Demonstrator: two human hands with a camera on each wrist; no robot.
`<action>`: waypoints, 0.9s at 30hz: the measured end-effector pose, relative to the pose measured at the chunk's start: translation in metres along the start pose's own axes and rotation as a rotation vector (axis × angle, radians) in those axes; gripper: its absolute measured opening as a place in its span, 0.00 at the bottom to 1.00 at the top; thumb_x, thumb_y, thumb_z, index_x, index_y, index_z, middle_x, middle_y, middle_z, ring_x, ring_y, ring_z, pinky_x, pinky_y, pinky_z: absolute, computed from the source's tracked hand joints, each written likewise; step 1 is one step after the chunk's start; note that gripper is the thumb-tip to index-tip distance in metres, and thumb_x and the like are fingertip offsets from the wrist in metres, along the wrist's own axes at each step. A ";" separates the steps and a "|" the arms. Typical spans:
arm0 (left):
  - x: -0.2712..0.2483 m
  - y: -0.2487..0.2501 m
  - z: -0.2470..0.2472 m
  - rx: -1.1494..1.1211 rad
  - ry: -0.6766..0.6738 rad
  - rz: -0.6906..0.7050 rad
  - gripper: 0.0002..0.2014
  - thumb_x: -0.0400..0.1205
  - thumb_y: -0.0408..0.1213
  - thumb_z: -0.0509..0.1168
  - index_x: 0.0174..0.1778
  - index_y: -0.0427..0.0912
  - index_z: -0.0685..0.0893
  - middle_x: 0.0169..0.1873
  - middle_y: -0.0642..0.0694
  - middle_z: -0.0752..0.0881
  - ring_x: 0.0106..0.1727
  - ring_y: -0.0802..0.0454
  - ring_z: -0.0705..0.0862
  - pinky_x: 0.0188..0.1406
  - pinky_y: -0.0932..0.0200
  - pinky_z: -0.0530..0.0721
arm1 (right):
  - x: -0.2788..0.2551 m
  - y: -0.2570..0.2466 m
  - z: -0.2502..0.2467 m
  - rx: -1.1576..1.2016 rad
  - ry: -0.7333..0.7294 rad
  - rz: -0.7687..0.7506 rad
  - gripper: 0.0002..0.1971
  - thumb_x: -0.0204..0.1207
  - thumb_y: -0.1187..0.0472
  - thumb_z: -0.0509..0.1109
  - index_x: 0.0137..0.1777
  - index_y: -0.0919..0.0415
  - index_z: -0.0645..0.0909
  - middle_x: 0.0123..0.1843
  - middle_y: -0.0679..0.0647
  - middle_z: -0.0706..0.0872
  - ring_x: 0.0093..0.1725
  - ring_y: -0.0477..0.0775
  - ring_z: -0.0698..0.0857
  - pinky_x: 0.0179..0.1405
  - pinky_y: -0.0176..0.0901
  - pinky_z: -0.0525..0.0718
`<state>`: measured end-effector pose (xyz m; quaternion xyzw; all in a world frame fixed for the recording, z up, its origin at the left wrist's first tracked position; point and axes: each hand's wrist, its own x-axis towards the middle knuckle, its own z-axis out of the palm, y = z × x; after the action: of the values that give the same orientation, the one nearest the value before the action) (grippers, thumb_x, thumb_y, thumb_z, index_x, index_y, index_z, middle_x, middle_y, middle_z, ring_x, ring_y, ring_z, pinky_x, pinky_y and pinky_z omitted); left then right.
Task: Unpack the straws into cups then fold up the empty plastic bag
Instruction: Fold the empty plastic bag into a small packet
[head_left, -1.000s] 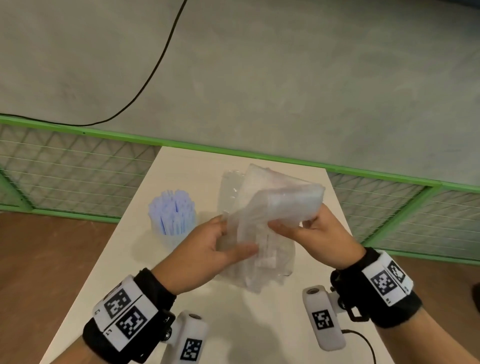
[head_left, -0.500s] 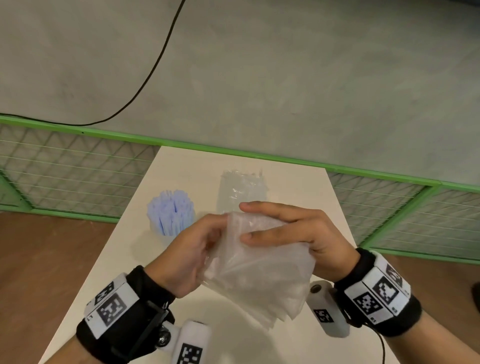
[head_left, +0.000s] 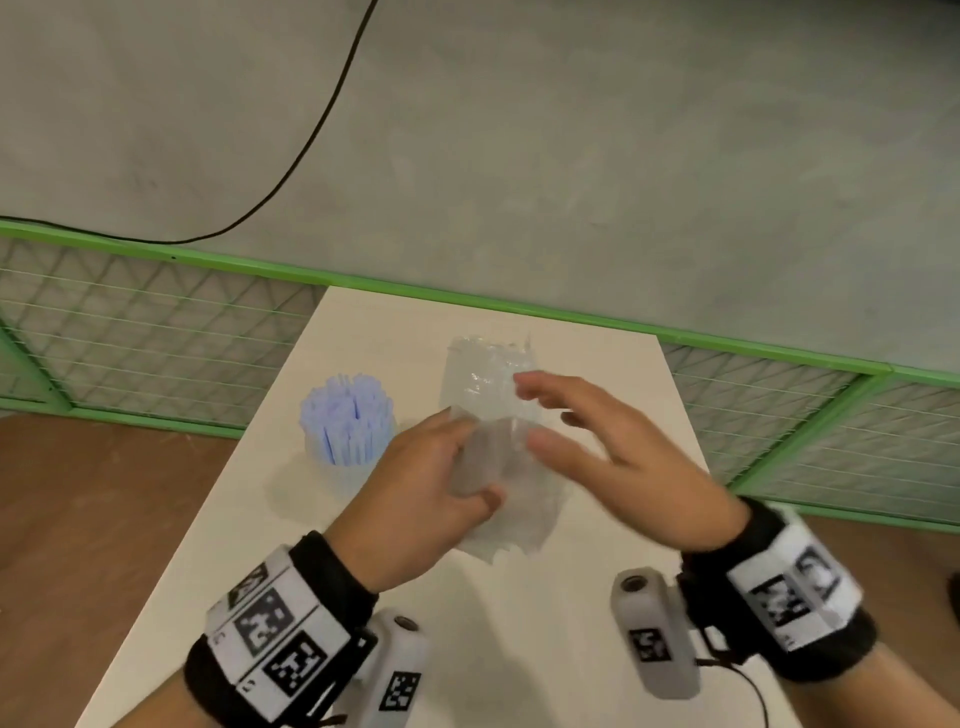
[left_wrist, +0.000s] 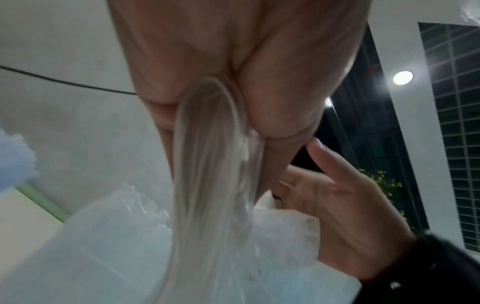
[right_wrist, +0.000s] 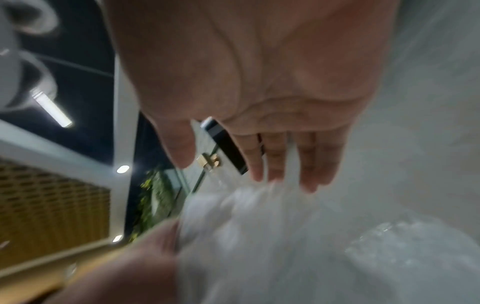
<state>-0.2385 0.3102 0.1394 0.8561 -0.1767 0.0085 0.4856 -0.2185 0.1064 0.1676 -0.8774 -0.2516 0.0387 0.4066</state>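
On the white table (head_left: 519, 649), my left hand (head_left: 475, 462) pinches the folded clear plastic bag (head_left: 511, 514) between thumb and fingers, just above the tabletop. The left wrist view shows the bag (left_wrist: 213, 164) as a narrow fold squeezed in that grip. My right hand (head_left: 535, 415) hovers over the bag's upper edge with straight, spread fingers and holds nothing; in the right wrist view its fingers (right_wrist: 275, 160) point down at the blurred bag (right_wrist: 259, 236). A cup of blue straws (head_left: 348, 421) stands to the left of the hands.
Behind the hands stands a clear crinkled plastic thing (head_left: 485, 374), perhaps a second cup; I cannot tell what it holds. A green mesh fence (head_left: 156, 332) runs behind the table below a grey wall with a black cable (head_left: 322, 119). Wooden floor lies on both sides.
My right hand has let go of the bag and opened above it. The bag is folded narrower and stays in my left hand alone.
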 end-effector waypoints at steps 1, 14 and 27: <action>0.001 0.002 0.005 -0.023 0.013 0.004 0.13 0.74 0.36 0.75 0.52 0.54 0.85 0.45 0.55 0.83 0.49 0.59 0.82 0.48 0.64 0.79 | 0.004 -0.003 0.015 -0.117 0.068 -0.033 0.26 0.79 0.38 0.59 0.70 0.51 0.77 0.65 0.41 0.81 0.66 0.39 0.77 0.68 0.35 0.72; -0.005 -0.003 0.010 -0.348 0.133 -0.150 0.25 0.59 0.56 0.78 0.53 0.59 0.85 0.54 0.55 0.87 0.59 0.58 0.84 0.61 0.46 0.84 | 0.012 -0.004 0.043 -0.194 0.433 -0.103 0.21 0.80 0.35 0.56 0.34 0.48 0.75 0.28 0.42 0.75 0.31 0.46 0.75 0.31 0.36 0.71; -0.010 -0.004 0.008 -0.512 0.110 -0.012 0.19 0.66 0.38 0.80 0.47 0.52 0.80 0.50 0.50 0.85 0.53 0.46 0.85 0.49 0.55 0.88 | 0.017 0.004 0.041 0.262 0.438 0.203 0.32 0.80 0.34 0.54 0.31 0.63 0.73 0.27 0.51 0.76 0.30 0.50 0.75 0.34 0.48 0.75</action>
<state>-0.2474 0.3086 0.1302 0.7047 -0.1412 0.0071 0.6953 -0.2131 0.1407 0.1399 -0.8256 -0.0614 -0.0792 0.5553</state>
